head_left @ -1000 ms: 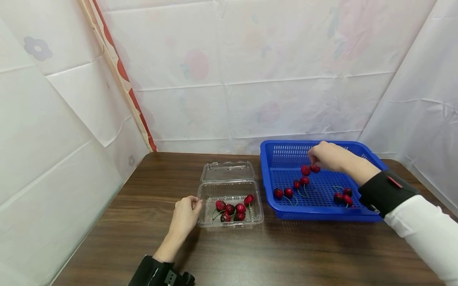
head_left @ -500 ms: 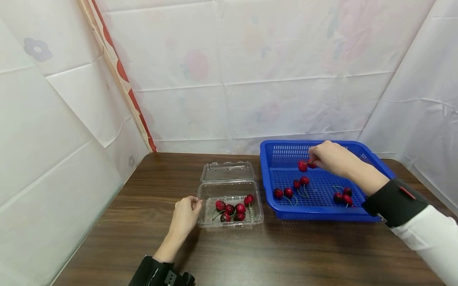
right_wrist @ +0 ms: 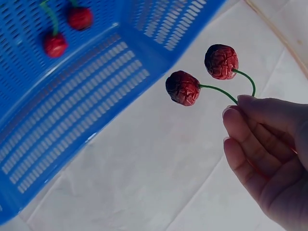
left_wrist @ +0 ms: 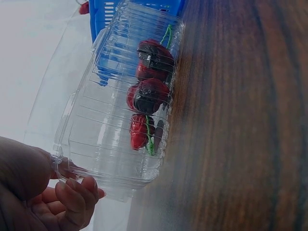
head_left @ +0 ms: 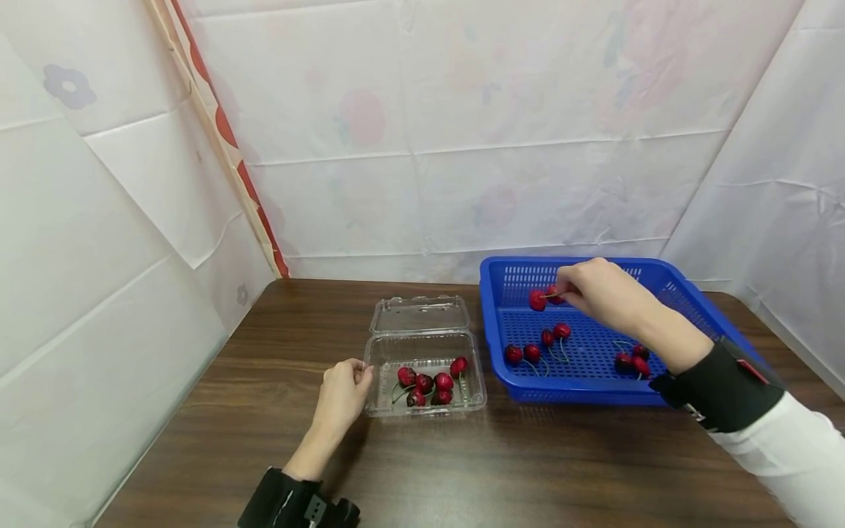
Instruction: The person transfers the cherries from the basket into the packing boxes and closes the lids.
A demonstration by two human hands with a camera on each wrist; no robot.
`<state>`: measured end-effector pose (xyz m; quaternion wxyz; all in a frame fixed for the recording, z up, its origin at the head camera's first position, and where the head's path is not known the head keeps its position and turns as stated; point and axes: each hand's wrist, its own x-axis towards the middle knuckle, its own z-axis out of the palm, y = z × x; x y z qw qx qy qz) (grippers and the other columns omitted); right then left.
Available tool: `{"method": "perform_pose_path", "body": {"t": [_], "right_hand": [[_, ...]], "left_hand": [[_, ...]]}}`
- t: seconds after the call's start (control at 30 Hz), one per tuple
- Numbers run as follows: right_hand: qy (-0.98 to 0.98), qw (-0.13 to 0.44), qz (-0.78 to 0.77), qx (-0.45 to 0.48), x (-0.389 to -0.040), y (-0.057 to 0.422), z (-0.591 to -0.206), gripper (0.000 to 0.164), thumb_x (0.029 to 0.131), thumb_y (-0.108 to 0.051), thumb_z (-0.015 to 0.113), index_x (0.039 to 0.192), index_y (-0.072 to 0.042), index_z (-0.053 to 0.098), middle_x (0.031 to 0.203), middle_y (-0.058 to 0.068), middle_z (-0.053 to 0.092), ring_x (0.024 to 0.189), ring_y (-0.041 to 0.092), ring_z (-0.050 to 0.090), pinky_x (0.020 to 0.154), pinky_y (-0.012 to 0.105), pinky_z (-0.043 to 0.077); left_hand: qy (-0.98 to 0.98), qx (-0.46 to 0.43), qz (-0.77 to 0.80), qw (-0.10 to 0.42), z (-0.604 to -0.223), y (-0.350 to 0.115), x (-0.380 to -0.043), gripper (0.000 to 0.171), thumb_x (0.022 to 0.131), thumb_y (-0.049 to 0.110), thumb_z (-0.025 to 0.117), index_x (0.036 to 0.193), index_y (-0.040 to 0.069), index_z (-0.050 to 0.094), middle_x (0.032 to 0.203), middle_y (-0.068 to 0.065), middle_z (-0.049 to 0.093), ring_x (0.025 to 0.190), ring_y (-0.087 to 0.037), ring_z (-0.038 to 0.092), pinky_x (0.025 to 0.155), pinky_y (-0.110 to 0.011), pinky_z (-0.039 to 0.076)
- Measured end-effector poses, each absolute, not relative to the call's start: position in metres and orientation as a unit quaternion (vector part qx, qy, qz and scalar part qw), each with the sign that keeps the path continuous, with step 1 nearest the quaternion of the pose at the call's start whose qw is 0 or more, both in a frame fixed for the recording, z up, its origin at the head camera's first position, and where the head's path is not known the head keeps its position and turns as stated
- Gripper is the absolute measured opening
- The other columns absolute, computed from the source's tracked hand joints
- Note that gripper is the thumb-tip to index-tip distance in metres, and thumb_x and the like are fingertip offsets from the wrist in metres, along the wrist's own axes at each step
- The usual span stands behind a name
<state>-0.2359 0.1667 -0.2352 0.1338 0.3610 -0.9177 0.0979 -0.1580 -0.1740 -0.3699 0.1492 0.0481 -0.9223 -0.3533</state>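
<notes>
Between thumb and fingers my right hand (head_left: 604, 293) pinches the green stems of a pair of cherries (right_wrist: 184, 88), dark red and wrinkled. In the head view the pair hangs over the back left part of a blue plastic basket (head_left: 594, 392). My left hand (head_left: 345, 392) grips the left rim of a clear plastic clamshell box (head_left: 478, 396), thumb on one side and fingers curled on the other, as the left wrist view shows. Several cherries (head_left: 425, 383) lie inside the box, whose lid (head_left: 420, 317) is folded back.
More cherries lie in the basket: a pair at its front left (head_left: 522, 355), another pair (head_left: 556, 335) near the middle, and a cluster (head_left: 632, 361) at right. The wooden table (head_left: 264, 411) ends at white cloth walls (head_left: 409, 183) behind and on both sides.
My right hand has lifted slightly and moved left, and the pinched cherries have swung left and up with it. The left hand and the clear box keep their place.
</notes>
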Motion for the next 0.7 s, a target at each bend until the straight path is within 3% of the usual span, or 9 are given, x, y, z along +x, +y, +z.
{"method": "perform_pose_path", "body": {"t": [0.7], "right_hand": [[-0.886, 0.205, 0.152, 0.388, -0.216, 0.125, -0.241, 0.012, 0.075, 0.004, 0.064, 0.075, -0.007, 0.06, 0.07, 0.003, 0.058, 0.06, 0.013, 0.052, 0.057, 0.03, 0.046]], "left_hand": [[-0.922, 0.044, -0.355, 0.148, -0.369, -0.174, -0.156, 0.018, 0.085, 0.006, 0.054, 0.085, -0.011, 0.061, 0.058, -0.003, 0.055, 0.047, -0.01, 0.045, 0.044, -0.025, 0.038]]}}
